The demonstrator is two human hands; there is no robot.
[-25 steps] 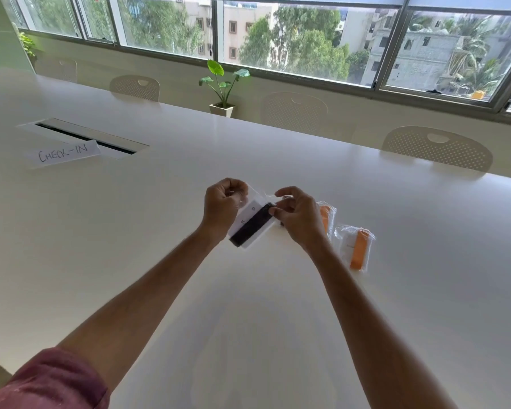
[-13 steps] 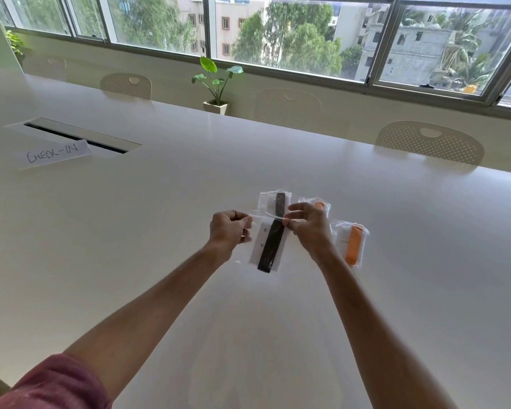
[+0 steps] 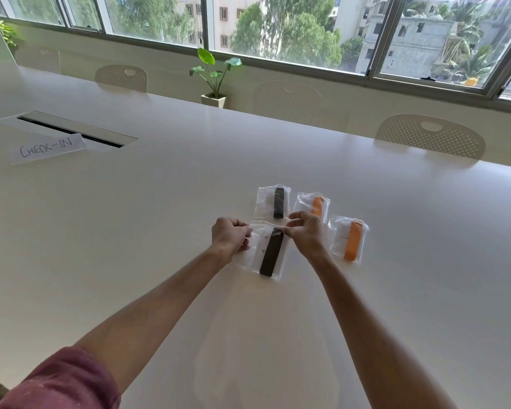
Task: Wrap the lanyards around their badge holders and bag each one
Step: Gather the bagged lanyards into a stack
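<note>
On white desk (image 3: 130, 231), near middle: clear bag (image 3: 263, 252) with badge holder wrapped in black lanyard (image 3: 271, 251) lies flat. Left hand (image 3: 229, 239) pinches bag's top edge at left corner, grip clamped on plastic. Right hand (image 3: 306, 234) pinches same edge at right side, fingers curled on it. Beyond hands: second black-lanyard bag (image 3: 273, 202); just beside it, orange-lanyard bag (image 3: 313, 205), partly behind right hand. Another orange-lanyard bag (image 3: 348, 239) right of right hand. "CHECK-IN" paper sign (image 3: 48, 147) far left, by cable slot (image 3: 68, 129). Potted plant (image 3: 214, 78) at window.
</note>
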